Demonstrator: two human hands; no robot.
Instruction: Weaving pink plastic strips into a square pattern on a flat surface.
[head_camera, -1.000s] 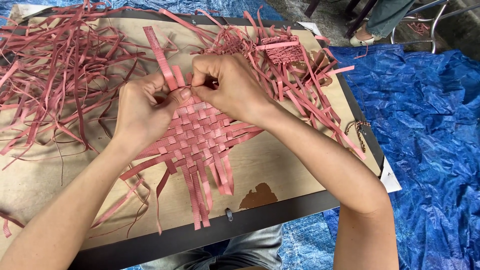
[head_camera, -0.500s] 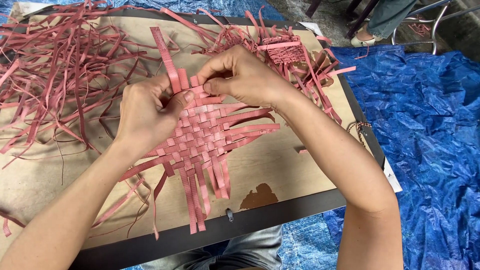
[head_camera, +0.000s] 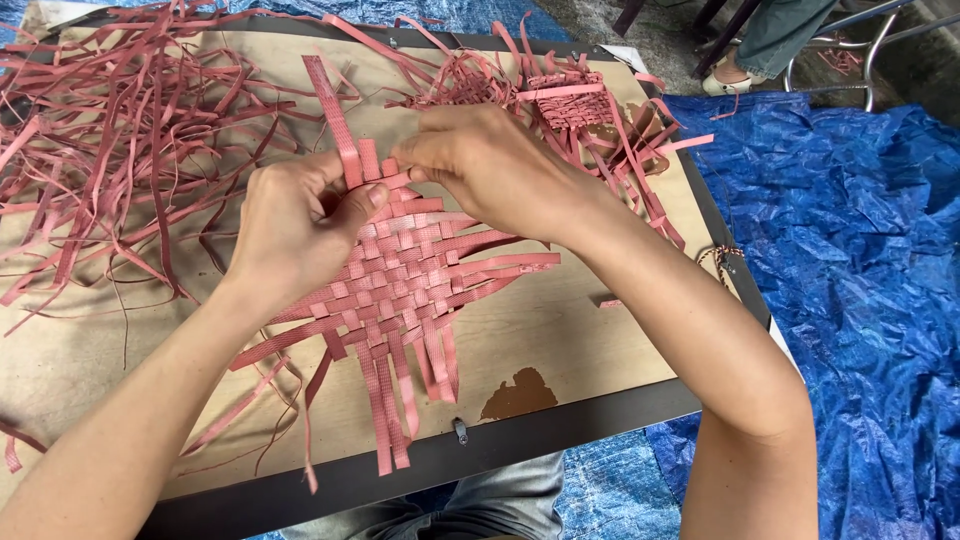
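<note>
A person looks down at their own two bare hands working on a flat woven mat (head_camera: 400, 270) of pink straps, which lies near the middle of a brown board surface (head_camera: 560, 340) with a dark frame. The left hand (head_camera: 295, 225) rests on the mat's upper left edge, its fingers curled and its thumb pressing down on the weave beside one long upright strap (head_camera: 335, 120) that sticks out toward the far side. The right hand (head_camera: 495, 170) reaches across from the right, its fingers pinched closed on a strap end at the mat's top edge, just beside the left thumb. The step in hand appears to be threading or tightening one strap into the top row of the weave; a next move would likely call for holding the finished rows flat while the strap is drawn snug. A loose heap of pink straps (head_camera: 110, 130) covers the far left of the surface, and smaller woven pieces (head_camera: 560, 95) sit at the far edge. A blue tarp (head_camera: 860, 260) covers the floor to the right. The exact strap pinched is hidden under the fingers, and another person's foot (head_camera: 730, 80) is cut off at the top.
</note>
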